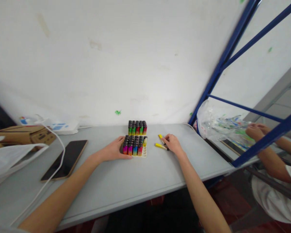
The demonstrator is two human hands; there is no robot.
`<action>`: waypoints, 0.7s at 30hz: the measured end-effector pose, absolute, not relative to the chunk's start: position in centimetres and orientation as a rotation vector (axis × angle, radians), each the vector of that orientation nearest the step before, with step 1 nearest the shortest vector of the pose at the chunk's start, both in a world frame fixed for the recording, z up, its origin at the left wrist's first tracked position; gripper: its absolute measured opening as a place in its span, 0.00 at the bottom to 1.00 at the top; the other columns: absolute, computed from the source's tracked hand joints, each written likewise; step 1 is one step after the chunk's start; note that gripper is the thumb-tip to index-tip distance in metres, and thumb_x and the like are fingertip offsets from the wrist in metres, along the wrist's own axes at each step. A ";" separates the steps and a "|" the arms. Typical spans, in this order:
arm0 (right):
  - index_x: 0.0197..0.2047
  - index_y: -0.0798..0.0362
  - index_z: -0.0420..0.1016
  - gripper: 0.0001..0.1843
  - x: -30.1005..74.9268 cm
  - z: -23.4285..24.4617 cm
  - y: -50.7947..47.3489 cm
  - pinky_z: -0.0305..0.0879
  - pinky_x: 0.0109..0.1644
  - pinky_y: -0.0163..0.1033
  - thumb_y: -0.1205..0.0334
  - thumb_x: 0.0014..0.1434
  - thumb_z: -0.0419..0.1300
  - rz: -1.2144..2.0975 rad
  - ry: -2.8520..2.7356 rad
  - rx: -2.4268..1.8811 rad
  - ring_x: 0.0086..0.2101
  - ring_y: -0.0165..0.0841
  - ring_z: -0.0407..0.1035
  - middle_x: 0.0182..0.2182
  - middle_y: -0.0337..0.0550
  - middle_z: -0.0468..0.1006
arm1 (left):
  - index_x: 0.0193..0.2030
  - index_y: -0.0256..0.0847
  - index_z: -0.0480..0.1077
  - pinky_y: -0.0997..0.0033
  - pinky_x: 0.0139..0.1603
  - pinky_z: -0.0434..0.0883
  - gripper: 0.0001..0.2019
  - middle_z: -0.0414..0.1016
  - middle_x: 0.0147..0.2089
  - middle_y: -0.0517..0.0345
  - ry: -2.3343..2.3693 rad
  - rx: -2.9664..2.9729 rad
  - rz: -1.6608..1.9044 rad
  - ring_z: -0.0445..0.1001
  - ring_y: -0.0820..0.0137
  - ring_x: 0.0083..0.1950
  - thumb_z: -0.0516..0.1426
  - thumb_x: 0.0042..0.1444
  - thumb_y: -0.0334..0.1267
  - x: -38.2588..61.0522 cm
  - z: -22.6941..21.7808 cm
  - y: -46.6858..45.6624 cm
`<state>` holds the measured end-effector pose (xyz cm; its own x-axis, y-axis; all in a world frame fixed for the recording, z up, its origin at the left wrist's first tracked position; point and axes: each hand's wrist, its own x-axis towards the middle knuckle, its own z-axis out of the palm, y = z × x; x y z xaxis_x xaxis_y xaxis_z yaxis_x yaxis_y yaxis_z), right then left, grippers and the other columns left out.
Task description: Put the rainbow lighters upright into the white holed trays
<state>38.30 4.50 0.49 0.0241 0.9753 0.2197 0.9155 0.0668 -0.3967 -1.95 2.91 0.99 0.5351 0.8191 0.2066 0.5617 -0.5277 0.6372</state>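
My left hand (114, 149) is curled round the left side of a white tray (144, 153), its thumb along the front and its fingers towards the back. Rows of black-topped, multicoloured lighters (132, 149) stand upright in this tray. A single yellow lighter (145, 141) stands in the right-hand column, with bare slots in front of it. To the right, my right hand (172, 143) has its fingers closed on the end of a yellow lighter (160, 137). Another yellow lighter (160, 146) lies on the table just below, its dark end by my fingertips.
Behind the tray stands another block of coloured lighters (137, 128). A phone (65, 160) with a white cable (60, 165) lies left, near a cardboard box (26, 134) and a white bag (12, 160). Blue metal bars (214, 76) rise at right; beyond them are a co-worker's hands (255, 131) and plastic bags (206, 121).
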 end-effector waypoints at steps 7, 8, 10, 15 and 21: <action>0.47 0.52 0.84 0.15 37.7 1.0 3.3 0.68 0.53 0.42 0.50 0.80 0.65 0.063 -1.906 -1.940 0.51 0.46 0.81 0.50 0.57 0.86 | 0.74 0.45 0.74 0.41 0.85 0.67 0.50 0.75 0.74 0.43 1.143 2.241 0.644 0.75 0.39 0.77 0.77 0.49 0.67 -1.9 0.9 3.0; 0.46 0.52 0.84 0.14 37.6 1.0 3.2 0.69 0.53 0.43 0.51 0.79 0.65 0.072 -1.906 -1.944 0.51 0.47 0.81 0.51 0.58 0.86 | 0.74 0.45 0.74 0.41 0.85 0.67 0.50 0.75 0.74 0.43 1.142 2.239 0.647 0.74 0.39 0.77 0.77 0.48 0.67 -1.9 1.0 3.0; 0.43 0.51 0.82 0.12 37.7 1.0 3.2 0.69 0.53 0.43 0.54 0.78 0.66 0.105 -1.886 -1.942 0.50 0.47 0.81 0.50 0.58 0.87 | 0.73 0.45 0.75 0.41 0.85 0.67 0.50 0.76 0.73 0.44 1.137 2.236 0.655 0.75 0.38 0.77 0.77 0.48 0.66 -1.9 1.1 3.0; 0.49 0.49 0.78 0.06 38.3 1.2 3.3 0.68 0.45 0.42 0.56 0.76 0.62 0.255 -1.632 -1.785 0.37 0.42 0.80 0.37 0.47 0.87 | 0.74 0.45 0.75 0.41 0.85 0.67 0.50 0.76 0.73 0.44 1.142 2.239 0.660 0.75 0.38 0.77 0.77 0.48 0.66 -1.9 1.3 2.8; 0.35 0.47 0.75 0.29 36.6 2.0 3.5 0.69 0.40 0.42 0.28 0.61 0.70 0.561 -1.420 -1.260 0.30 0.37 0.70 0.26 0.36 0.76 | 0.74 0.44 0.74 0.42 0.84 0.68 0.50 0.76 0.73 0.43 1.144 2.251 0.654 0.75 0.38 0.76 0.77 0.49 0.67 -1.9 1.2 2.8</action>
